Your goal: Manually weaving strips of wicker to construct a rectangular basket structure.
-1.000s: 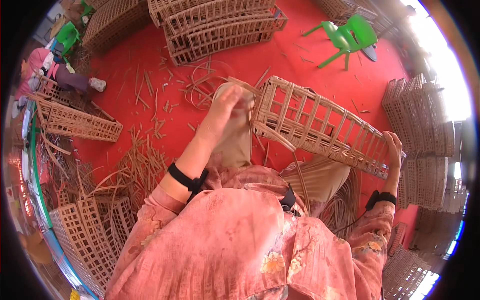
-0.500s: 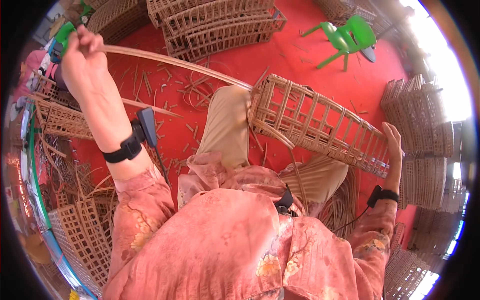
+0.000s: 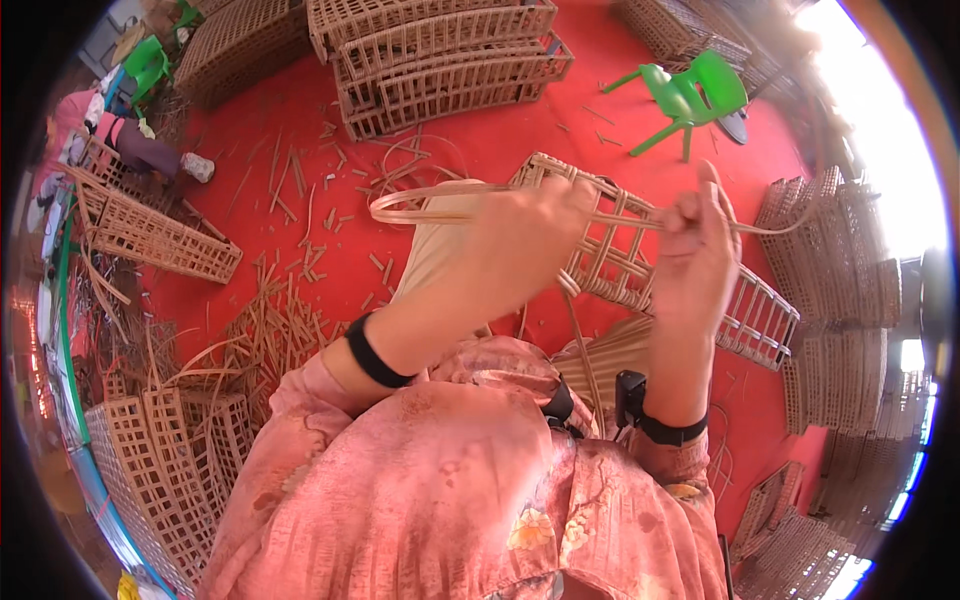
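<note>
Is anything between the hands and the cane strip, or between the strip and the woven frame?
Nothing visible. The left hand and right hand both pinch the cane strip, directly above the woven frame on the lap.

The thin cane strip [image 3: 440,192] looks smooth, pale and slightly glossy. The woven crate [image 3: 640,270] is matt tan wicker with a rough lattice. The floor [image 3: 500,140] is matt red, strewn with dry cane offcuts [image 3: 280,330]. The small chair [image 3: 690,95] is glossy green plastic.
</note>
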`<move>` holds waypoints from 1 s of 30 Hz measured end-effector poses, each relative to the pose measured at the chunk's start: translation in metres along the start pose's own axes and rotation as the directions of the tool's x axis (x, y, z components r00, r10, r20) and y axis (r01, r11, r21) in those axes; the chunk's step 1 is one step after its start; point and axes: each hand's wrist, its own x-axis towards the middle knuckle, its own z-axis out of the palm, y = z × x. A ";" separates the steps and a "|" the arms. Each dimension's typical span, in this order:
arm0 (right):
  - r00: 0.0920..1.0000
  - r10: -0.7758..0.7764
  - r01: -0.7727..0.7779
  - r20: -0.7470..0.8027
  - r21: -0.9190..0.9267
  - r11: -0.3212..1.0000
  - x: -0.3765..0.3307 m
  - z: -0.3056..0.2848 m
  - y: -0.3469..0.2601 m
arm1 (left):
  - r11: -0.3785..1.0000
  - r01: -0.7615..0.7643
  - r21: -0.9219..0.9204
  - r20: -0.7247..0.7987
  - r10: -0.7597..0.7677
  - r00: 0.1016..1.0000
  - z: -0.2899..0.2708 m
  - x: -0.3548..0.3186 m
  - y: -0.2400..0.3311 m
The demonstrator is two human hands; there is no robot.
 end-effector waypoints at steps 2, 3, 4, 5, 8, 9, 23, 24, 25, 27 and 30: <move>0.996 0.041 -0.062 0.083 0.271 0.961 0.006 -0.031 -0.004 | 0.998 0.060 -0.019 -0.140 -0.062 0.988 -0.009 -0.016 -0.026; 0.996 0.046 -0.066 0.079 0.266 0.962 0.008 -0.036 -0.008 | 0.992 0.118 -0.036 -0.158 -0.122 0.980 -0.013 -0.024 -0.044; 0.997 0.076 -0.072 -0.001 0.296 0.952 0.010 -0.036 -0.013 | 0.990 0.142 0.023 -0.200 -0.134 0.971 -0.018 -0.034 -0.065; 0.991 0.109 -0.078 -0.079 0.323 0.943 0.011 -0.038 -0.018 | 0.982 0.169 0.079 -0.244 -0.145 0.959 -0.023 -0.045 -0.083; 0.997 0.080 -0.075 0.001 0.362 0.929 0.013 -0.064 -0.020 | 0.963 0.265 0.043 -0.289 -0.242 0.926 -0.023 -0.069 -0.125; 0.997 0.067 -0.056 -0.022 0.329 0.943 0.013 -0.074 -0.020 | 0.936 0.332 -0.120 -0.374 -0.353 0.858 -0.020 -0.075 -0.137; 0.982 0.141 -0.172 -0.129 -0.270 0.947 -0.005 -0.037 -0.024 | 0.178 0.577 -0.797 0.010 -0.952 0.307 0.003 -0.176 -0.253; 0.973 0.163 -0.198 -0.164 -0.230 0.953 -0.004 -0.028 -0.017 | 0.185 0.729 -0.660 0.075 -0.948 0.308 0.004 -0.181 -0.255; 0.962 0.183 -0.222 -0.201 -0.192 0.956 -0.006 -0.018 -0.011 | 0.216 0.778 -0.590 0.124 -0.928 0.352 -0.002 -0.184 -0.250; 0.963 0.256 -0.268 -0.079 -0.267 0.926 -0.018 0.012 -0.005 | 0.398 0.767 -0.504 -0.018 -0.892 0.451 -0.025 -0.163 -0.216; 0.869 0.409 -0.316 0.278 -0.325 0.892 -0.031 0.048 0.017 | 0.847 0.408 -0.341 -0.365 -0.519 0.773 -0.055 -0.132 -0.174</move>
